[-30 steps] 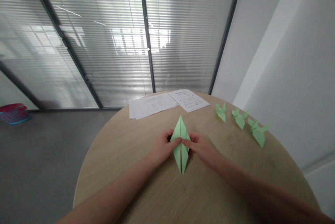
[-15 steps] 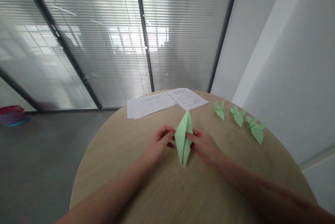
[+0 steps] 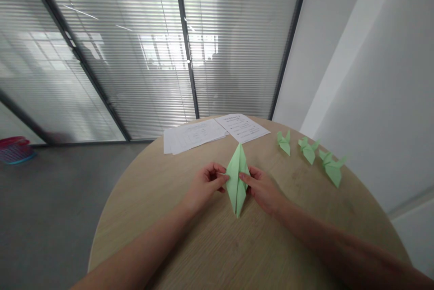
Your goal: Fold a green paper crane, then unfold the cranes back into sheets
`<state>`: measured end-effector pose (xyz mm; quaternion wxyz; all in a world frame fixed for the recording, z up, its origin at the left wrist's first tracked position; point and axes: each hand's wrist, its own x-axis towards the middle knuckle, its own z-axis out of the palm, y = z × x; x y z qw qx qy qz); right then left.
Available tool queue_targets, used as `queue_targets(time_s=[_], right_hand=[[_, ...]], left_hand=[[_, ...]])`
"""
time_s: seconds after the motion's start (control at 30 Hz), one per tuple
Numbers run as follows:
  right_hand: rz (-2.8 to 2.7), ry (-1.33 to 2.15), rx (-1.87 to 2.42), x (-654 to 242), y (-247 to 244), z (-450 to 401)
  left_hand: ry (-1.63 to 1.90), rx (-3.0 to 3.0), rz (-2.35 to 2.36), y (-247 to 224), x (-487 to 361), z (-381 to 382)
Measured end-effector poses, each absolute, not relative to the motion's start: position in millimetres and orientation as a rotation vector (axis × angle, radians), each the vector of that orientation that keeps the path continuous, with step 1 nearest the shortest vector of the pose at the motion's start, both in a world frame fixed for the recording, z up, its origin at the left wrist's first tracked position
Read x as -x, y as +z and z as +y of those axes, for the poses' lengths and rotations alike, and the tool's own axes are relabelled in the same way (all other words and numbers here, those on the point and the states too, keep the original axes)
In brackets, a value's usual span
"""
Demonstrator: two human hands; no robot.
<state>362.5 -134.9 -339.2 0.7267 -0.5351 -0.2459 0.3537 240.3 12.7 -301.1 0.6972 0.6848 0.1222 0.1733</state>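
Observation:
A light green sheet of origami paper [image 3: 233,186], folded into a long diamond with a split down its lower half, stands between my hands above the table. My left hand [image 3: 210,181] pinches its left corner between thumb and fingers. On the other side, my right hand [image 3: 261,188] grips the right edge, its thumb lying on the front near the middle crease and its fingers hidden behind the paper.
Three folded green paper figures [image 3: 308,149] sit in a row along the right edge of the round wooden table [image 3: 142,199]. Printed sheets [image 3: 200,135] lie at the far edge. A red and blue basket [image 3: 15,149] is on the floor at left.
The folded paper has turned to face me more squarely, its front now wider and more even. My left thumb has come onto its left edge.

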Motion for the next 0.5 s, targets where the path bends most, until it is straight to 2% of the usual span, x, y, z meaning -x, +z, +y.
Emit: queue_targets(time_s=[0.5], right_hand=[[-0.743, 0.693, 1.255, -366.5, -351.8, -136.5]], left_hand=[[0.450, -1.742, 0.308, -315.1, -245.1, 14.6]])
